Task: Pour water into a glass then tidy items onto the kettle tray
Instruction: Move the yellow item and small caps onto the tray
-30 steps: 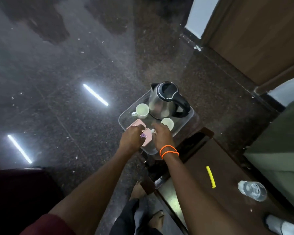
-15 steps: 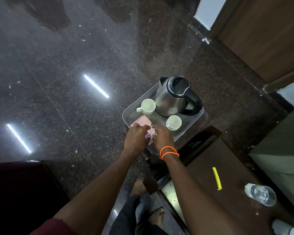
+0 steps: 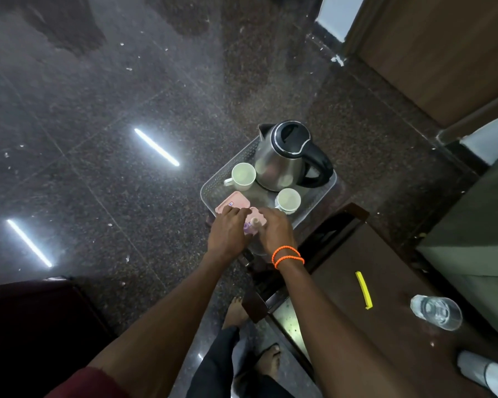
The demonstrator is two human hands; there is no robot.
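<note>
Kettle tray [image 3: 213, 188]: clear plastic, on a low stand by the wooden table [image 3: 385, 340]; near end hidden under both hands.
Hidden: small pink and purple items [image 3: 249, 225] between the hands, too covered to identify.
Left hand [image 3: 227, 234]: fingers bent onto a pink packet [image 3: 232, 203]; grip unclear.
Right hand [image 3: 275, 229]: fingers curled over the small items; grip unclear.
Tray contents: steel kettle [image 3: 282, 159], two empty white cups [image 3: 243, 173].
Glass [image 3: 436, 311]: on the table, holding water, beside a yellow strip [image 3: 363, 290].

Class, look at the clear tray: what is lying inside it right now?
Inside the tray: a steel kettle, two white cups and pink packets. Both hands cover its near end, hiding whatever lies under them.
</note>
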